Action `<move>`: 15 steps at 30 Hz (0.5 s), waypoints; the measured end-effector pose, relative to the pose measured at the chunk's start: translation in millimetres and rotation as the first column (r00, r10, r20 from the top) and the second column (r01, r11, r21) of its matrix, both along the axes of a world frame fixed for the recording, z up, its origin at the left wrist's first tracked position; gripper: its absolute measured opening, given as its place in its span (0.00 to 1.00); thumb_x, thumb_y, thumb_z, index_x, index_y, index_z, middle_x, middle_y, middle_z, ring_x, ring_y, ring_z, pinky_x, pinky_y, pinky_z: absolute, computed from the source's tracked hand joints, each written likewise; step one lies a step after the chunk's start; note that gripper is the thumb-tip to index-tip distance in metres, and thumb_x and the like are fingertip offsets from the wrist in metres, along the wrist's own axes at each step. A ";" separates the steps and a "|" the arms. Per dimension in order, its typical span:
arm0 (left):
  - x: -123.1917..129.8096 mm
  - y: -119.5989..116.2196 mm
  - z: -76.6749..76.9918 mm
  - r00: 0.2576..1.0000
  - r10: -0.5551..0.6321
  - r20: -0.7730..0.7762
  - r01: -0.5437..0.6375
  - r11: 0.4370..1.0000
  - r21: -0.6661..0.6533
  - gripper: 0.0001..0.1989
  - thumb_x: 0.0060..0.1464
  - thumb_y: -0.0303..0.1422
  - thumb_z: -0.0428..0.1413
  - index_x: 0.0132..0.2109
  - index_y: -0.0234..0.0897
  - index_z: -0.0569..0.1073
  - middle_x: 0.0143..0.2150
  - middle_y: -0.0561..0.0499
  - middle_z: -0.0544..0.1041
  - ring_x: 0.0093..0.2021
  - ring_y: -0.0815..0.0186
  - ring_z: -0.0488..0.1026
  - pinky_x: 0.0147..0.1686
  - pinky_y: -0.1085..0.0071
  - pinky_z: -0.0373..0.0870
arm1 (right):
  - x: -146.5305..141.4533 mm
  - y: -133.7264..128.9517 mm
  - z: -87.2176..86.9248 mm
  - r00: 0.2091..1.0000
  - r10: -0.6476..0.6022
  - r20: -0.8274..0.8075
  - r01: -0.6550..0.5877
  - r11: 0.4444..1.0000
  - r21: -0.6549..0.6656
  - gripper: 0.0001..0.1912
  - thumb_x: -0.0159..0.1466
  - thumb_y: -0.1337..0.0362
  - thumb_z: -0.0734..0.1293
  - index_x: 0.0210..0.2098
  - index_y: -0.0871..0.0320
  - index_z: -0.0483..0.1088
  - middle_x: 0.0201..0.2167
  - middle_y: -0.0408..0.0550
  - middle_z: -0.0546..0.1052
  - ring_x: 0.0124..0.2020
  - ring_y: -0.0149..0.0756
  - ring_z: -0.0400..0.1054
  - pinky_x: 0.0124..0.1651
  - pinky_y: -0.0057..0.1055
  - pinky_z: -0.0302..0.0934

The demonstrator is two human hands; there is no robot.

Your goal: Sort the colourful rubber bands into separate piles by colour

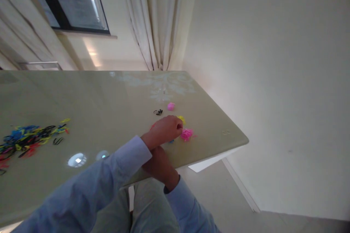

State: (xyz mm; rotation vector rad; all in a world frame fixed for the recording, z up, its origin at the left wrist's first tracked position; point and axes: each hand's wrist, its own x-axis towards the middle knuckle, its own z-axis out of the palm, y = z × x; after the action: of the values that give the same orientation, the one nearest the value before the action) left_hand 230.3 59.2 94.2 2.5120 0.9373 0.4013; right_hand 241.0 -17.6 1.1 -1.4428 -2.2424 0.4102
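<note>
My left hand (167, 128) reaches across over my right wrist, its fingers curled beside the yellow pile (181, 119) and the pink pile (187, 134); what it holds, if anything, is hidden. Beneath the left forearm lies my right hand (158, 164), near the table's front edge, its fingers covered. Small black bands (158, 112) and a light pink clump (171, 106) lie just beyond the left hand. A bit of red (152, 126) and a bit of blue (171, 141) show at its sides.
A mixed heap of blue, black, yellow and red bands (27, 138) spreads over the left of the glossy table (109, 94). The table's rounded right corner juts out near the wall (273, 80). Curtains (155, 18) and a window (76, 0) stand behind.
</note>
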 end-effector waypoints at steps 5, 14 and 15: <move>16.3 12.8 -19.0 0.995 -0.043 -0.088 0.042 0.999 -0.014 0.11 0.48 0.29 0.51 0.30 0.37 0.79 0.29 0.48 0.79 0.28 0.65 0.70 0.29 0.70 0.60 | -2.8 1.8 -6.9 0.981 0.073 0.179 -0.081 0.996 0.035 0.08 0.66 0.69 0.63 0.41 0.60 0.75 0.41 0.55 0.81 0.41 0.44 0.75 0.41 0.34 0.68; 17.7 10.6 -21.6 0.986 -0.088 -0.141 0.094 0.995 0.033 0.12 0.53 0.27 0.50 0.34 0.35 0.79 0.35 0.45 0.79 0.36 0.61 0.74 0.37 0.68 0.66 | -2.1 -0.4 -1.8 0.985 0.123 0.121 -0.130 0.990 0.050 0.12 0.67 0.68 0.63 0.49 0.61 0.72 0.48 0.56 0.79 0.47 0.45 0.73 0.46 0.35 0.67; 17.0 11.1 -22.5 0.989 -0.092 -0.120 0.099 0.994 0.055 0.12 0.53 0.27 0.50 0.36 0.35 0.79 0.36 0.45 0.79 0.37 0.61 0.74 0.38 0.68 0.66 | -1.4 -0.4 -1.4 0.985 0.126 0.116 -0.131 0.991 0.036 0.12 0.67 0.68 0.63 0.48 0.61 0.72 0.46 0.56 0.80 0.45 0.45 0.74 0.45 0.36 0.68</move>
State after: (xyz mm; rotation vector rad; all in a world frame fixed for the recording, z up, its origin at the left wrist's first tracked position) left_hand 247.3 70.3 71.8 2.6483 0.8551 0.2582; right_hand 239.6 -18.0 -0.3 -1.3348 -2.4281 0.3246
